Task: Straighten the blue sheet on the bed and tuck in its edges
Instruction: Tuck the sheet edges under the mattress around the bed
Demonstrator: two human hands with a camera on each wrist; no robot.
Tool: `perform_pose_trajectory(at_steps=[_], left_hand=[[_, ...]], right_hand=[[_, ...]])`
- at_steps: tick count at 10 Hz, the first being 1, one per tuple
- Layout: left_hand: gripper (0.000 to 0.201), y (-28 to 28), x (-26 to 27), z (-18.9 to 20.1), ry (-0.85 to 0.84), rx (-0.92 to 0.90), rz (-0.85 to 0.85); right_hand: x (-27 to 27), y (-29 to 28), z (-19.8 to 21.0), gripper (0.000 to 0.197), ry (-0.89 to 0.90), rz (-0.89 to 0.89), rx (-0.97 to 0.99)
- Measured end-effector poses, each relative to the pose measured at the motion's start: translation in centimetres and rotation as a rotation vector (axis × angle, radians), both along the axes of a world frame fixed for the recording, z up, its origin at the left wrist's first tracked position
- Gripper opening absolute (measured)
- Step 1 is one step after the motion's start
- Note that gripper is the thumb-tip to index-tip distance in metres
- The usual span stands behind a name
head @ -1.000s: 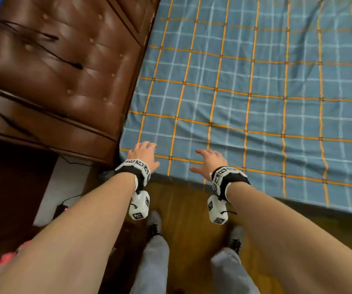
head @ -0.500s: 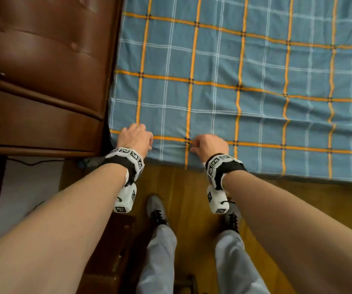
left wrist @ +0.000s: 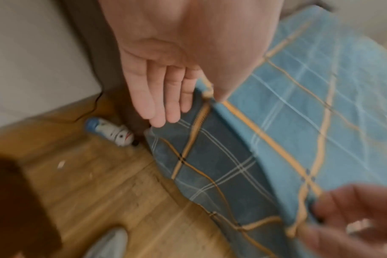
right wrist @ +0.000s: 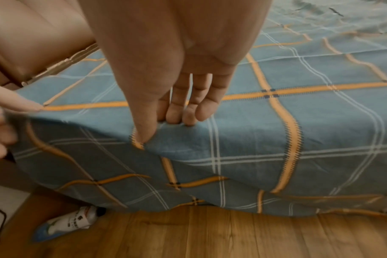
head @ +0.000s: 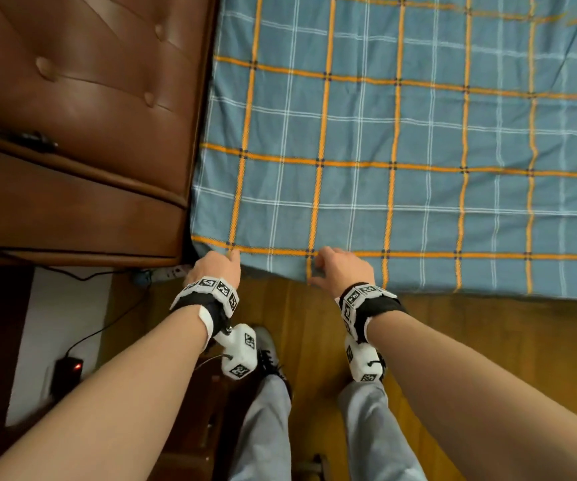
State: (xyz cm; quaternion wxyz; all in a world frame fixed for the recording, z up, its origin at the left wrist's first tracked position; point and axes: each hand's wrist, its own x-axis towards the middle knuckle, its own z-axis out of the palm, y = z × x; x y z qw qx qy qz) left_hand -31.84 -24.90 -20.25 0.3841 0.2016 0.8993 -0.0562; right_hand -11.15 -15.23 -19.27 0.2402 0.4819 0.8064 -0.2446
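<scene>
The blue plaid sheet (head: 384, 133) with orange lines covers the bed and hangs over the near edge. My left hand (head: 216, 269) is at the sheet's corner by the headboard, its index finger on top. In the left wrist view its other fingers (left wrist: 157, 97) reach straight down the overhang (left wrist: 210, 165). My right hand (head: 342, 269) is a short way to the right on the same edge. In the right wrist view its thumb and fingers (right wrist: 166, 125) pinch a fold of the sheet (right wrist: 276, 131) at the mattress edge.
A brown tufted leather headboard (head: 89, 116) stands left of the bed. Below the edge is wood floor (head: 488, 341) with my legs and shoes (head: 266, 428). A white bottle (right wrist: 73, 221) lies near the corner. A black adapter (head: 68, 369) with a cable sits at the left.
Both hands slid back from the top of the sheet to its near edge. They looked fisted half a second ago; now the left fingers are straight and the right pinches a fold.
</scene>
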Motion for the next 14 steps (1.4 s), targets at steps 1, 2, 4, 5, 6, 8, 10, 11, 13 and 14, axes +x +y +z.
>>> perform_pose_trajectory(at_steps=[1,2,4,5,6,8,10,11,13,14], left_hand=[[0.055,-1.4,-0.2,-1.9,-0.198,0.231,0.442],[0.035,-1.9,0.2,-1.9,-0.293,0.466,0.702],[0.025,-3.0,-0.1,-1.6,-0.257,0.565,0.799],[0.017,-3.2,-0.3,-2.5,-0.349,0.583,0.914],[0.033,-3.7,-0.1,-2.6,-0.459,0.588,1.031],[0.043,-5.1,0.9,-6.9,-0.643,0.687,1.359],[0.046,-4.3,0.3,-13.9,-0.89,0.896,1.555],[0.049,-4.9,1.1,-14.6,-0.941,0.963,1.575],[0.072,-5.4,1.9,-15.2,-0.967,0.977,1.538],[0.081,-5.5,2.0,-15.1,-0.972,1.022,1.537]], right_hand=[[0.1,-0.1,-0.7,0.022,0.0,-0.004,0.038],[-0.1,0.2,-0.8,0.012,-0.017,0.0,0.01],[-0.3,-0.1,-0.1,0.016,0.006,0.01,-0.053],[0.0,-2.1,0.3,0.017,0.047,-0.021,-0.136],[0.9,-4.4,-0.9,0.019,0.123,-0.178,-0.231],[0.8,-7.8,-8.4,0.027,0.381,-1.053,-0.686],[0.4,-7.5,-17.2,0.042,0.725,-1.752,-0.87],[-0.6,-6.9,-17.3,0.042,0.95,-2.0,-0.958],[-0.2,-7.3,-18.2,0.022,1.082,-2.109,-0.91],[0.2,-7.3,-17.7,0.022,1.127,-2.161,-0.887]])
